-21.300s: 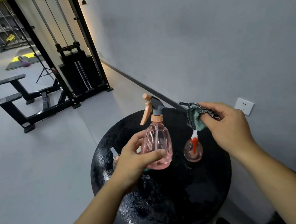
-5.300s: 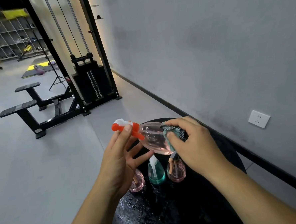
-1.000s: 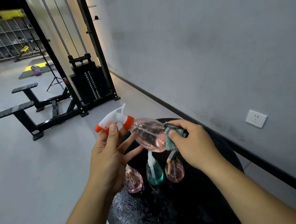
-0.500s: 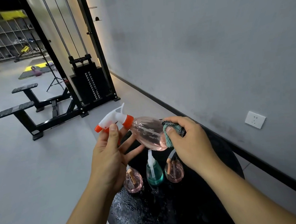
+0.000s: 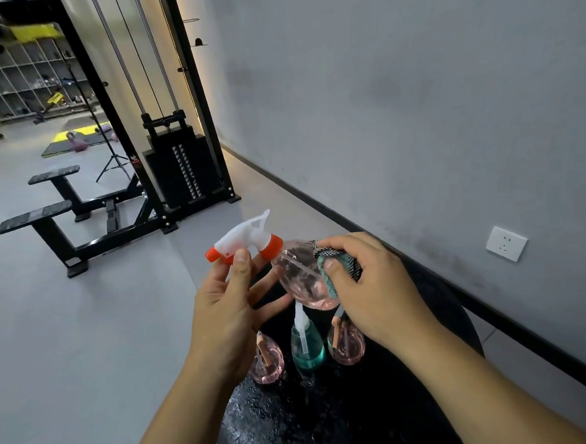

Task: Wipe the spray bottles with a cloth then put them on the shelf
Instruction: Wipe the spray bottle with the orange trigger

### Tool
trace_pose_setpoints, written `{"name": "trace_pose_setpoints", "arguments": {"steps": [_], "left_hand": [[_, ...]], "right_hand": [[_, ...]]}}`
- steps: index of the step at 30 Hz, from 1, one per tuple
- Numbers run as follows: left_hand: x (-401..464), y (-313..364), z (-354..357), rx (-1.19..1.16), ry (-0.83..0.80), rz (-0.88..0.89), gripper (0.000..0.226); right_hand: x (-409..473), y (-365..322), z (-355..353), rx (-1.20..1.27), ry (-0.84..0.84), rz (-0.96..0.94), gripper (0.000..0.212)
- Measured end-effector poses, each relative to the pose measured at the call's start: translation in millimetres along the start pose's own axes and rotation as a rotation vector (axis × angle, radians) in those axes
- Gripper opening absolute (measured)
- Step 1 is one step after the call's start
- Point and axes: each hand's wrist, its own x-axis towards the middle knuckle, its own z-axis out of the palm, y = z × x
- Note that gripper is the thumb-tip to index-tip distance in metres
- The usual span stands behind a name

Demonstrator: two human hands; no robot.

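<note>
A pink spray bottle with a white and orange trigger head lies tilted in the air above the black round table. My left hand holds it by the neck, thumb on the trigger head. My right hand grips a teal cloth and presses it against the bottle's body. Below, three bottles stand on the table: a pink one at left, a teal one in the middle, a pink one at right.
A grey wall with a white socket runs along the right. A black cable weight machine and a bench stand on the grey floor at left. Storage shelves line the far back left.
My right hand has slid the cloth slightly up along the bottle's body. My left hand still holds the neck in about the same place.
</note>
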Motion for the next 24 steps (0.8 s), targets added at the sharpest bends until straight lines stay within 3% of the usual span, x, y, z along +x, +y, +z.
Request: {"name": "trace_pose_setpoints", "arguments": {"steps": [5,11,17,24], "left_hand": [[1.0,2.1,-3.3,0.0,0.019,0.035,0.031],[1.2,-5.4,-0.9,0.042,-0.016,0.004,0.032],[4.0,1.2,-3.5,-0.021,-0.01,0.021,0.033],[2.2,-5.5,-0.3,0.027,-0.044,-0.016,0.033]], "right_hand": [[3.4,7.3,-1.6,0.093,0.001,0.164,0.025],[0.4,1.8,2.0,0.038,-0.025,0.017,0.026],[5.4,9.9,-4.6,0.139,-0.016,0.174,0.024],[3.0,4.7,-2.9,0.061,-0.039,0.051,0.024]]}}
